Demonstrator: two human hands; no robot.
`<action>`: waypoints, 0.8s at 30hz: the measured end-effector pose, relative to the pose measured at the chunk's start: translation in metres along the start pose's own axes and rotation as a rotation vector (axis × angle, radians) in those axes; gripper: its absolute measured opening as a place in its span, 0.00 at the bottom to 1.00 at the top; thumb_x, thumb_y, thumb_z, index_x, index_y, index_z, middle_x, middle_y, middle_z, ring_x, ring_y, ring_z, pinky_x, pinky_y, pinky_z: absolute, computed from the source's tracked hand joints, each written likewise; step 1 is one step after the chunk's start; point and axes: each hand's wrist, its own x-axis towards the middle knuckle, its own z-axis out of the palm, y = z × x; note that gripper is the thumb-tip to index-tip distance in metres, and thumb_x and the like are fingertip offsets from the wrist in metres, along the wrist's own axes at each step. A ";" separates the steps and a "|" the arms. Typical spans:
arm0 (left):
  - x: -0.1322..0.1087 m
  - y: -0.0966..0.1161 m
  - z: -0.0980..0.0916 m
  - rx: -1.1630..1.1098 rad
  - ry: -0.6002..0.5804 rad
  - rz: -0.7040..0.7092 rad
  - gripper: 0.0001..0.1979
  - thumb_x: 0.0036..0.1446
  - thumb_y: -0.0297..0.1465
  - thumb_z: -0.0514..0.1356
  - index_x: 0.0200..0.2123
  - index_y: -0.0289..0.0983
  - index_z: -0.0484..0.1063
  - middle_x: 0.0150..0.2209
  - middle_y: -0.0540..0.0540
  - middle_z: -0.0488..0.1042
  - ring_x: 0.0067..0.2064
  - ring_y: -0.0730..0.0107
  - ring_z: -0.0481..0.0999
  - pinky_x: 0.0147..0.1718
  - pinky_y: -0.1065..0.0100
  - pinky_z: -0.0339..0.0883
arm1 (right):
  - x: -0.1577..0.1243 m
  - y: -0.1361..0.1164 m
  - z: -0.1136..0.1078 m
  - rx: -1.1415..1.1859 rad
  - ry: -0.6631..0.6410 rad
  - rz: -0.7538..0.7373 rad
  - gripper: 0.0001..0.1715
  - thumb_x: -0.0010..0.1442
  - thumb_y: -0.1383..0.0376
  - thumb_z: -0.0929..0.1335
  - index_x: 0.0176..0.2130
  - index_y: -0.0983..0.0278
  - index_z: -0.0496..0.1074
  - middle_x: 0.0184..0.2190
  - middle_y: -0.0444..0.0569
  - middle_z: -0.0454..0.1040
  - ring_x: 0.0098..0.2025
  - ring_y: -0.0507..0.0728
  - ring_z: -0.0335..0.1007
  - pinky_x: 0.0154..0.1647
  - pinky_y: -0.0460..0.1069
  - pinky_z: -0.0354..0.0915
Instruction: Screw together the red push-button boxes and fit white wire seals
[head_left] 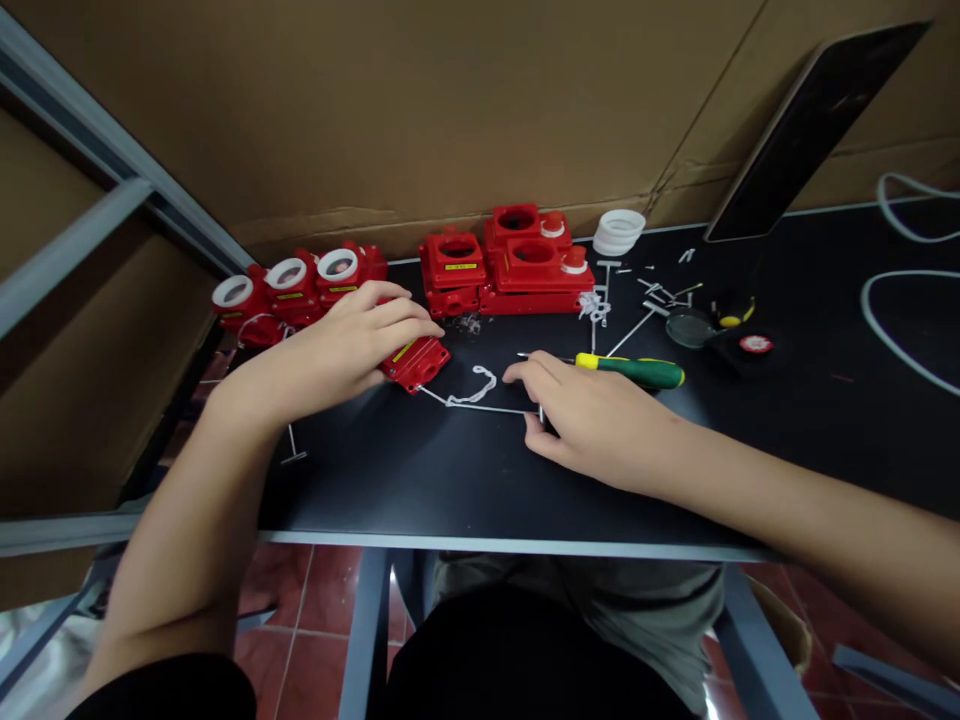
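Observation:
My left hand [367, 325] lies over a red box [417, 364] with a round port in its end, fingers curled across its top and hiding most of it. A white cord [480, 385] trails from the box's near corner, beside a thin metal rod [491, 408] that runs across to the right. My right hand [574, 410] pinches the far end of that rod between thumb and fingers, just above the tabletop. Close behind the right hand is a green and yellow screwdriver [634, 370], its shaft partly covered by the fingers.
Several red boxes with white rings [291, 274] stand at the back left. More red housings [517, 262] sit at the back centre, beside stacked white rings [619, 231]. Loose small rods [660, 294], a round lens [688, 327] and a leaning dark panel [814, 130] are on the right.

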 end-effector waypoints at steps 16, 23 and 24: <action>-0.001 0.017 0.016 0.109 0.123 -0.088 0.30 0.75 0.17 0.52 0.67 0.45 0.82 0.74 0.33 0.65 0.77 0.36 0.65 0.74 0.31 0.70 | -0.001 0.010 -0.021 0.171 -0.333 -0.187 0.10 0.64 0.71 0.71 0.34 0.61 0.67 0.37 0.46 0.75 0.34 0.55 0.67 0.38 0.51 0.56; 0.001 0.008 0.030 0.158 0.189 -0.167 0.32 0.76 0.18 0.52 0.72 0.46 0.80 0.75 0.30 0.65 0.76 0.35 0.66 0.73 0.30 0.71 | -0.001 0.010 -0.020 0.198 -0.319 -0.180 0.12 0.63 0.71 0.72 0.34 0.60 0.65 0.37 0.46 0.75 0.34 0.56 0.68 0.38 0.52 0.56; 0.002 0.004 0.033 0.155 0.189 -0.190 0.32 0.76 0.18 0.51 0.72 0.46 0.81 0.76 0.30 0.64 0.76 0.34 0.66 0.73 0.29 0.71 | -0.001 0.010 -0.020 0.199 -0.313 -0.182 0.12 0.63 0.71 0.72 0.35 0.60 0.65 0.37 0.46 0.75 0.34 0.56 0.68 0.38 0.52 0.56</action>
